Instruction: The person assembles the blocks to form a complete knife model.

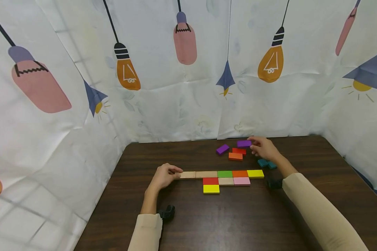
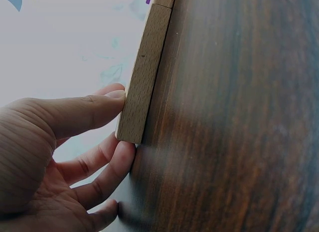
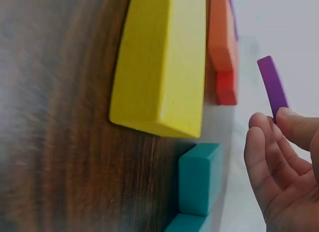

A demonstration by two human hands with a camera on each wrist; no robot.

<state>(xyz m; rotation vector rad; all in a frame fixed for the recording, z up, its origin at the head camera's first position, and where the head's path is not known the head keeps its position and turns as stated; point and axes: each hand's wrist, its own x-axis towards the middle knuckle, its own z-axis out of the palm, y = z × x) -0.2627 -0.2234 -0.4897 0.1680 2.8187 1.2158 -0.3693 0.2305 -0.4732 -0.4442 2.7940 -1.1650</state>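
Observation:
At the left end of a row of flat blocks, my left hand [image 1: 163, 176] holds a plain wooden block [image 2: 144, 72], thumb on its upper side and fingertips at its end. The row runs on through another wooden block [image 1: 206, 174], a green block [image 1: 224, 174], an orange block [image 1: 239, 173] and a yellow block [image 1: 255, 174]. Below it lie red [image 1: 210, 181], wooden and pink blocks [image 1: 241, 181], then a second yellow block [image 1: 211, 189]. Far right, my right hand [image 1: 264, 148] pinches a purple block [image 3: 272, 87] by one end, raised off the table.
Behind the row lie a loose purple block [image 1: 222, 149], a red block [image 1: 239, 151] and an orange block [image 1: 235, 156]. Two teal blocks [image 1: 263, 162] sit beneath the right forearm. A patterned curtain [image 1: 188, 104] hangs along the dark table's [image 1: 238, 223] far edge.

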